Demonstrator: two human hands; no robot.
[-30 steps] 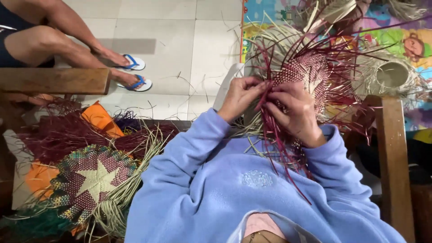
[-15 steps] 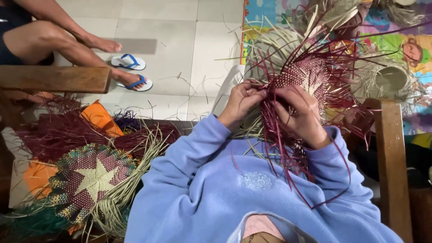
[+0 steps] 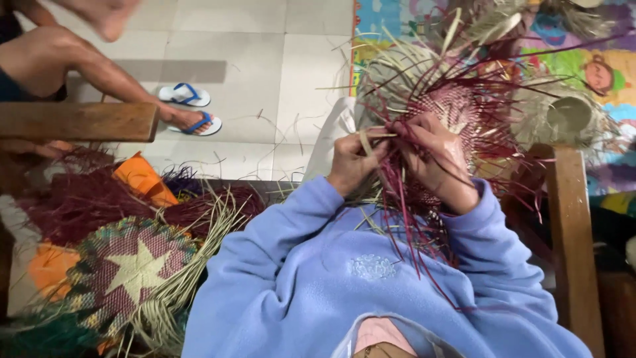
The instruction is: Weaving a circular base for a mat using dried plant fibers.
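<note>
From the head camera, looking down past a light blue sweater [image 3: 318, 285], both hands work on a half-woven mat [image 3: 457, 109] of dark red and pale straw strips held up in front of the chest. The left hand [image 3: 354, 162] is closed, thumb and fingers pinching a pale straw strip [image 3: 374, 137] at the edge of the weave. The right hand [image 3: 440, 159] is curled into the loose red strips [image 3: 411, 219], gripping a bunch of them against the woven part; these strips hang down over the sweater's front. To the left, on a low surface, lies a finished round mat with a pale star [image 3: 136, 272] in its middle, its straw ends fanned out beside a heap of dark red fibre [image 3: 79, 199] and an orange piece [image 3: 142, 179] whose kind cannot be told. A wooden plank [image 3: 76, 120] crosses above that heap. On the tiled floor [image 3: 265, 53] beyond, another person's foot rests in one blue and white sandal [image 3: 199, 122], with a second sandal [image 3: 184, 95] lying just beside it. At the right stands a wooden post [image 3: 573, 245], and behind the weaving a colourful play mat [image 3: 589, 66] covers the floor, with a small round straw basket [image 3: 566, 116] on it; what is inside cannot be seen.
</note>
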